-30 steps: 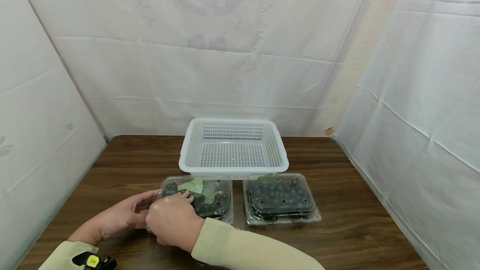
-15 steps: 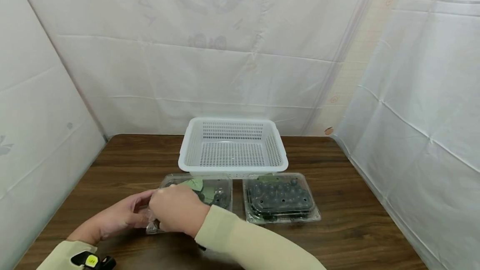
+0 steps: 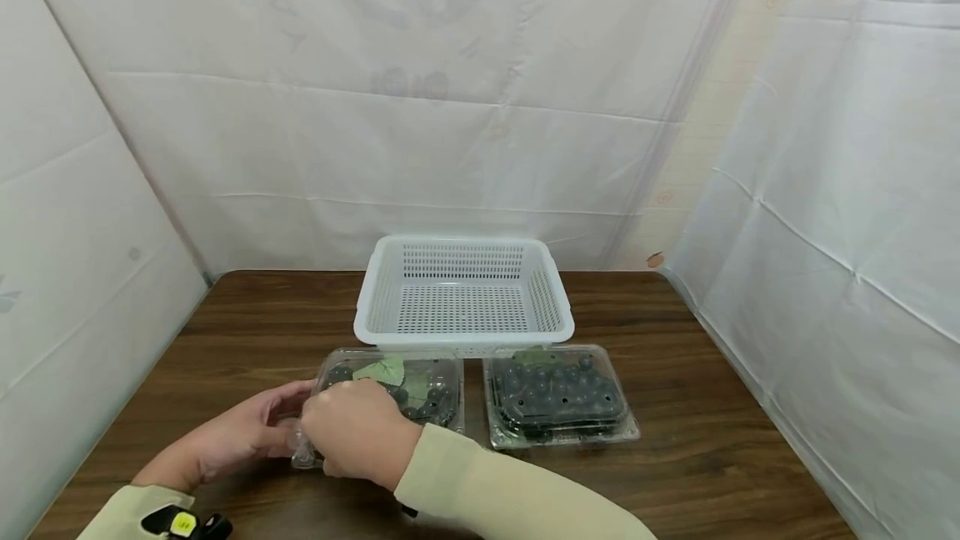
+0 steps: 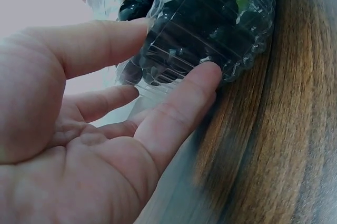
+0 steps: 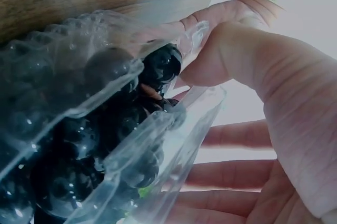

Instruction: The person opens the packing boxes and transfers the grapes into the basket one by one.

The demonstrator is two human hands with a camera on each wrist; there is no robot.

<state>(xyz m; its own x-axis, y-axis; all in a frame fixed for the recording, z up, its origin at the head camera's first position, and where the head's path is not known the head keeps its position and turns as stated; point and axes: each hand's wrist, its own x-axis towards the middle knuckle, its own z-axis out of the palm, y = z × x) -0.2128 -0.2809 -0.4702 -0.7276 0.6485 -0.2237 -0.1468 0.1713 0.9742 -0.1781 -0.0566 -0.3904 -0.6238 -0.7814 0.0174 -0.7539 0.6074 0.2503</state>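
Note:
The left clear plastic clamshell (image 3: 441,402) holds dark grapes (image 5: 68,182) with a green leaf (image 3: 384,370) on top. My left hand (image 3: 240,432) holds its left end, thumb (image 4: 113,45) at the near corner and index fingertip low on the ribbed side wall. My right hand (image 3: 360,436) reaches across to the same end. Its thumb (image 5: 210,68) sits in the gap between lid and base, the other fingers behind the lid's clear edge, which it pinches. At this end the lid stands parted from the base, baring several grapes.
To the right a second clamshell (image 3: 562,394) of dark grapes stands closed. Behind both is a white perforated basket (image 3: 465,338) with nothing in it. White sheeting (image 3: 450,148) walls the back and sides of the wooden table (image 3: 712,407).
My right hand has drawn back from the top of the left clamshell to its near left corner, and the plastic edge there now shows. The left hand stays in place.

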